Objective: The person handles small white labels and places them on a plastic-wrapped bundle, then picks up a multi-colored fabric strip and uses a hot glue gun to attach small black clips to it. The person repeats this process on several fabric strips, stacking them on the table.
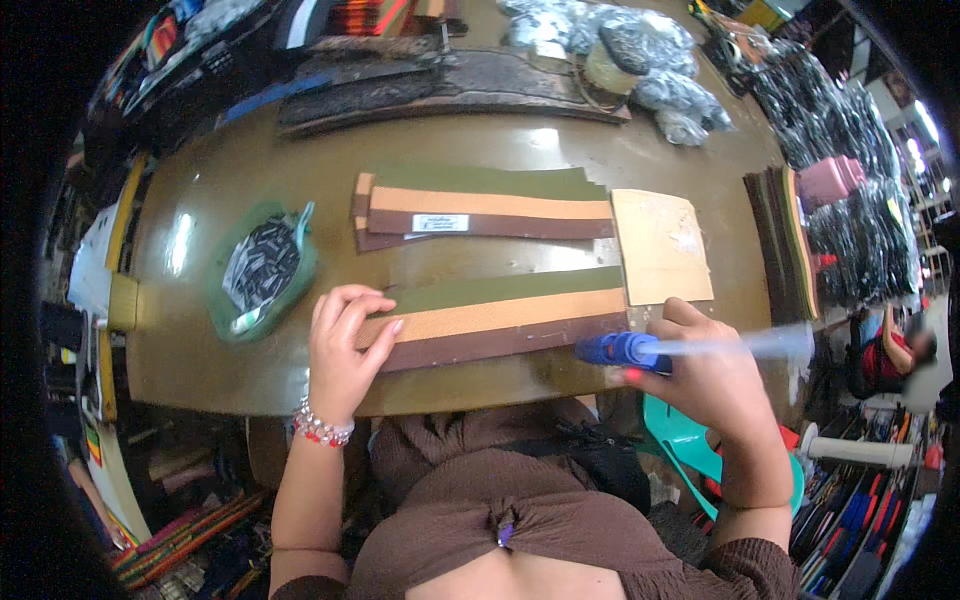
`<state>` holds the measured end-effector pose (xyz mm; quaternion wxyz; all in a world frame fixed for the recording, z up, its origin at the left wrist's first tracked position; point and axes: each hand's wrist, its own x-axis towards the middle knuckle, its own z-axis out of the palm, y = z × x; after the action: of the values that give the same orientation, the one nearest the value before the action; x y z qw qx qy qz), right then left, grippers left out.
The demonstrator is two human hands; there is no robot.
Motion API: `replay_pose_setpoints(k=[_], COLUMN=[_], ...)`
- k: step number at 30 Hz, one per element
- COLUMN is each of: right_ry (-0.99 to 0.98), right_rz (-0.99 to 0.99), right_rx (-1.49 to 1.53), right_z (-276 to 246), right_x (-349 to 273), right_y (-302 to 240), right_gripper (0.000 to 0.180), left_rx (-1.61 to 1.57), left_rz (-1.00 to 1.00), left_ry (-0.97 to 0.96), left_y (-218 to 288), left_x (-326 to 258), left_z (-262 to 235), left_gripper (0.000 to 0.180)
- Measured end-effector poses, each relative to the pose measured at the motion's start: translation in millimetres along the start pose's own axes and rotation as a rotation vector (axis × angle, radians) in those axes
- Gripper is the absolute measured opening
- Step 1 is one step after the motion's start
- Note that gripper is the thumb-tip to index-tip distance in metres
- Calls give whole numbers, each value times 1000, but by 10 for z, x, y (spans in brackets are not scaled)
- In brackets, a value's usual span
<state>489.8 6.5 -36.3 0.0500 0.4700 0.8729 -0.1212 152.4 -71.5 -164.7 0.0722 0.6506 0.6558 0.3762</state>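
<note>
A long striped strip (490, 319) in green, tan and brown lies on the table in front of me. My left hand (347, 335) holds its left end, the thumb and fingertips resting on the material. In my right hand (705, 370) is a blue glue gun (622, 349), its tip over the brown band at the strip's right end. A pale translucent glue stick, smeared by motion, sticks out behind the gun. Just beyond lies a stack of similar striped strips (490, 202), the top one bearing a small white label (440, 222).
A tan board (664, 247) lies to the right of the strips. On the left, a green plastic bag (262, 270) holds many small dark pieces. Plastic-wrapped bundles (665, 75) sit at the back. More strips (780, 240) hang over the right edge; a teal chair (690, 445) stands below.
</note>
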Motion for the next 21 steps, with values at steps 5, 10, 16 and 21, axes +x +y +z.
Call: replay_pose_setpoints(k=[5, 10, 16, 21], right_ry=[626, 881, 662, 1064], right_rz=[275, 507, 651, 539], right_rx=[504, 578, 200, 668], right_z=[215, 989, 1173, 1343], right_x=[439, 759, 579, 185], right_y=[701, 1128, 1171, 1064], right_gripper=[25, 35, 40, 17], left_rx=[-8, -13, -38, -14], left_rz=[-10, -38, 51, -247], left_ry=[-15, -26, 214, 469], left_y=[13, 69, -76, -535], left_x=[6, 14, 88, 299], left_z=[-7, -27, -367, -1146], left_gripper=[18, 17, 8, 13])
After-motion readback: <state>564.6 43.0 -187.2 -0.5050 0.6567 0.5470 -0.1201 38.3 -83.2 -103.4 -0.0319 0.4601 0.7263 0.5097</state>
